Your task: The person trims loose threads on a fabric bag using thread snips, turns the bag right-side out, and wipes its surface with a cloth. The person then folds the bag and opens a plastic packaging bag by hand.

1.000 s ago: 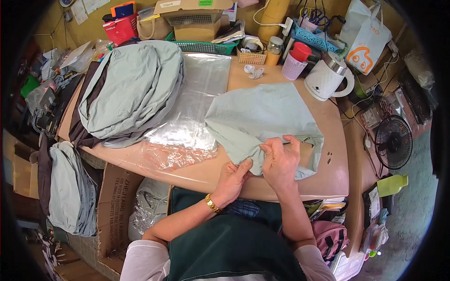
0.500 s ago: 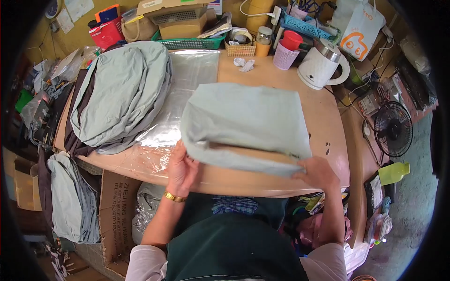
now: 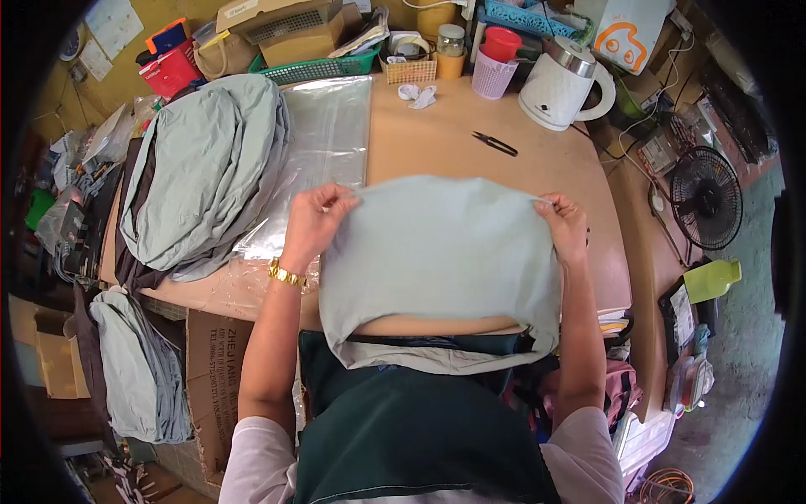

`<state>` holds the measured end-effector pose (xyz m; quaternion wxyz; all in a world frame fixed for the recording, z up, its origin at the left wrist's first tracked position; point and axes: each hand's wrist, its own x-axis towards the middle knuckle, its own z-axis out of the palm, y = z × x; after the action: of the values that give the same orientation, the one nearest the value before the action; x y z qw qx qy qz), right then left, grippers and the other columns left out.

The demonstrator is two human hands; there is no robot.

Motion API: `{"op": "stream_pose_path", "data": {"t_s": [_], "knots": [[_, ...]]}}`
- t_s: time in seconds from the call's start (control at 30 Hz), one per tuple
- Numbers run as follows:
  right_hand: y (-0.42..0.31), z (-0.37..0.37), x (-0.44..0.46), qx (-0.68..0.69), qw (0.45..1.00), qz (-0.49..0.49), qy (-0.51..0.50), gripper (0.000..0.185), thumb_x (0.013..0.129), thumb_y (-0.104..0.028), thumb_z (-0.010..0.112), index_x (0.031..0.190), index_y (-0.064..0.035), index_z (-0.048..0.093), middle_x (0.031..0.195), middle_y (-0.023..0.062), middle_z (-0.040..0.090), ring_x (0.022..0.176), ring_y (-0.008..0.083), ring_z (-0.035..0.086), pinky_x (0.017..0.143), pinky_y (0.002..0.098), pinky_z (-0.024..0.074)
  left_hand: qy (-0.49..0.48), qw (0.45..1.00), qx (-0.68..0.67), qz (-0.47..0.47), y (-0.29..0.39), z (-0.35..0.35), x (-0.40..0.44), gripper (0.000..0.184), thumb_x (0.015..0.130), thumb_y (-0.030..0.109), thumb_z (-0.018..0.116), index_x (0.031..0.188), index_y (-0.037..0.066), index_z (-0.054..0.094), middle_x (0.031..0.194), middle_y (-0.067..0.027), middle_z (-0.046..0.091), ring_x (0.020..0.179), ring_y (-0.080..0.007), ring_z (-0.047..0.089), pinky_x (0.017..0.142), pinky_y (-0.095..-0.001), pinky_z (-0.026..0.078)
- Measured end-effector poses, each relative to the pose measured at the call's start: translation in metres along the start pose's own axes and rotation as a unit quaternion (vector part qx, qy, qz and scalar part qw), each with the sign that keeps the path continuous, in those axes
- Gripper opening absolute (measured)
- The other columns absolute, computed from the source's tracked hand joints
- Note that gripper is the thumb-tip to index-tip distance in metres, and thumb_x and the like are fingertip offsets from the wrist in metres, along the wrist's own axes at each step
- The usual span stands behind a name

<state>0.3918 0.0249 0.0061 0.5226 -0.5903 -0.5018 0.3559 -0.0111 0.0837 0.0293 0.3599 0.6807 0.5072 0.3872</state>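
Observation:
A pale grey-green cloth piece [image 3: 441,252] is stretched flat between my two hands, its lower part hanging over the table's front edge, with an open gap near the bottom. My left hand [image 3: 319,220] pinches its upper left corner, and my right hand [image 3: 564,225] pinches the upper right corner. Beyond the cloth, small black thread snips [image 3: 494,144] lie on the table [image 3: 437,126]. At the left, a pile of similar grey-green cloth pieces [image 3: 201,168] rests beside clear plastic sheets [image 3: 327,126].
A white kettle [image 3: 558,88], a lilac cup [image 3: 494,76] and a green basket [image 3: 319,67] stand along the back. A black fan [image 3: 707,197] is at the right. Below left are a cardboard box [image 3: 214,370] and more folded cloth [image 3: 138,370].
The cloth has been turned and spread out, then raised by its upper corners. Both hands have moved apart and now grip opposite corners. The thread snips have come into view.

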Motion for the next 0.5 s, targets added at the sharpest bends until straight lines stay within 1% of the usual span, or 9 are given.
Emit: {"op": "stream_pose_path", "data": {"t_s": [0.03, 0.1, 0.13, 0.23, 0.3, 0.37, 0.4, 0.43, 0.5], "knots": [[0.001, 0.000, 0.004, 0.001, 1.000, 0.005, 0.002, 0.011, 0.087, -0.009, 0.069, 0.094, -0.0011, 0.066, 0.084, 0.0004, 0.064, 0.077, 0.0073, 0.057, 0.071, 0.0208, 0.0455, -0.005, 1.000, 0.001, -0.003, -0.004, 0.001, 0.005, 0.023, 0.084, 0.017, 0.074, 0.093, -0.004, 0.068, 0.077, -0.0015, 0.065, 0.073, -0.0079, 0.057, 0.068, -0.0234, 0.047], [0.005, 0.001, 0.004, 0.014, 0.998, -0.031, 0.048, 0.008, 0.088, -0.011, 0.070, 0.087, -0.0033, 0.068, 0.075, -0.0037, 0.062, 0.068, 0.0035, 0.051, 0.063, 0.0197, 0.0412, 0.019, 0.996, -0.067, -0.046, -0.015, 0.004, 0.009, 0.017, 0.085, 0.015, 0.073, 0.083, -0.001, 0.068, 0.069, 0.0057, 0.060, 0.065, -0.0032, 0.048, 0.058, -0.0207, 0.040], [0.010, -0.001, 0.004, 0.012, 0.999, -0.022, 0.048, 0.008, 0.088, -0.011, 0.070, 0.087, -0.0033, 0.068, 0.075, -0.0037, 0.062, 0.068, 0.0035, 0.051, 0.063, 0.0197, 0.0412, 0.031, 0.992, -0.119, -0.026, -0.026, 0.010, 0.012, 0.016, 0.087, 0.014, 0.073, 0.077, 0.002, 0.066, 0.070, 0.0072, 0.057, 0.063, -0.0020, 0.044, 0.056, -0.0195, 0.037], [0.027, -0.010, 0.014, 0.033, 0.999, -0.003, 0.027, 0.016, 0.087, -0.015, 0.070, 0.085, 0.0005, 0.067, 0.076, -0.0041, 0.062, 0.071, 0.0048, 0.052, 0.066, 0.0215, 0.0417, 0.009, 0.986, -0.164, -0.044, -0.044, 0.007, 0.017, 0.018, 0.087, 0.015, 0.073, 0.075, 0.005, 0.065, 0.069, 0.0079, 0.056, 0.064, -0.0019, 0.044, 0.057, -0.0190, 0.037], [0.031, -0.017, 0.028, -0.138, 0.988, 0.068, 0.008, 0.021, 0.089, -0.019, 0.068, 0.087, 0.0016, 0.068, 0.078, -0.0026, 0.064, 0.072, 0.0060, 0.054, 0.068, 0.0233, 0.0438, 0.005, 0.990, -0.142, 0.000, -0.034, -0.002, 0.030, 0.018, 0.087, 0.015, 0.073, 0.074, 0.006, 0.064, 0.070, 0.0081, 0.057, 0.065, -0.0017, 0.044, 0.058, -0.0188, 0.037], [-0.016, -0.024, 0.046, -0.190, 0.970, -0.100, 0.110, 0.023, 0.091, -0.021, 0.066, 0.090, 0.0020, 0.069, 0.081, -0.0005, 0.066, 0.075, 0.0078, 0.056, 0.071, 0.0253, 0.0455, 0.029, 0.988, -0.136, 0.071, 0.011, -0.021, 0.049, 0.016, 0.087, 0.015, 0.073, 0.075, 0.008, 0.064, 0.073, 0.0080, 0.059, 0.067, -0.0012, 0.046, 0.061, -0.0183, 0.038], [-0.067, -0.030, 0.049, -0.191, 0.958, -0.160, 0.138, 0.023, 0.092, -0.020, 0.063, 0.094, 0.0010, 0.071, 0.085, 0.0016, 0.068, 0.078, 0.0094, 0.057, 0.073, 0.0262, 0.0465, 0.049, 0.983, -0.150, 0.095, 0.048, -0.037, 0.054, 0.015, 0.087, 0.014, 0.073, 0.077, 0.008, 0.064, 0.075, 0.0078, 0.060, 0.069, -0.0011, 0.047, 0.062, -0.0179, 0.039], [-0.104, -0.041, 0.050, -0.132, 0.960, -0.196, 0.148, 0.020, 0.093, -0.018, 0.063, 0.096, 0.0003, 0.071, 0.088, 0.0002, 0.067, 0.081, 0.0080, 0.056, 0.075, 0.0246, 0.0456, 0.076, 0.974, -0.161, 0.142, 0.075, -0.055, 0.063, 0.010, 0.088, 0.012, 0.071, 0.081, 0.007, 0.066, 0.078, 0.0061, 0.063, 0.072, -0.0019, 0.051, 0.065, -0.0178, 0.040], [-0.175, -0.056, 0.043, -0.060, 0.931, -0.316, 0.171, 0.017, 0.095, -0.014, 0.062, 0.098, -0.0013, 0.072, 0.091, -0.0021, 0.067, 0.084, 0.0058, 0.055, 0.078, 0.0219, 0.0437, 0.122, 0.933, -0.107, 0.323, 0.133, -0.087, 0.061, 0.005, 0.088, 0.008, 0.070, 0.086, 0.004, 0.068, 0.078, 0.0042, 0.064, 0.072, -0.0033, 0.053, 0.069, -0.0196, 0.042]]}}
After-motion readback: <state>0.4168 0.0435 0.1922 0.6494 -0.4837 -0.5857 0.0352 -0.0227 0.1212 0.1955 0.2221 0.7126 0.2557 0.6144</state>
